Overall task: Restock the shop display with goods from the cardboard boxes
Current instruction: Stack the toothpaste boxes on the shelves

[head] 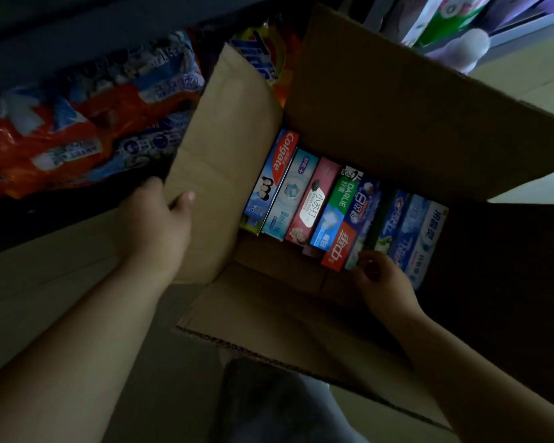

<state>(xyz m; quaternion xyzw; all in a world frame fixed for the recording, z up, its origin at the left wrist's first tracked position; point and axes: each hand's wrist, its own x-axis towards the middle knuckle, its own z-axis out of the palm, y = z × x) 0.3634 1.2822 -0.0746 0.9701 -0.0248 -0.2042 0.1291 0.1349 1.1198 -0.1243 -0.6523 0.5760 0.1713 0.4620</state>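
Right hand (379, 276) reaching into the cardboard box (397, 100), its curled fingertips (363, 263) touching the near end of one toothpaste carton (362, 225); whether they are already pinching it I cannot tell. I am holding back the box's left flap (218, 174) with my left hand (160, 222), thumb over the flap's edge. Toothpaste cartons (333, 203) are lying side by side along the box's floor, a nearly full row, so I judge restocking barely begun. Detergent bags (77, 123) are lying beyond the flap.
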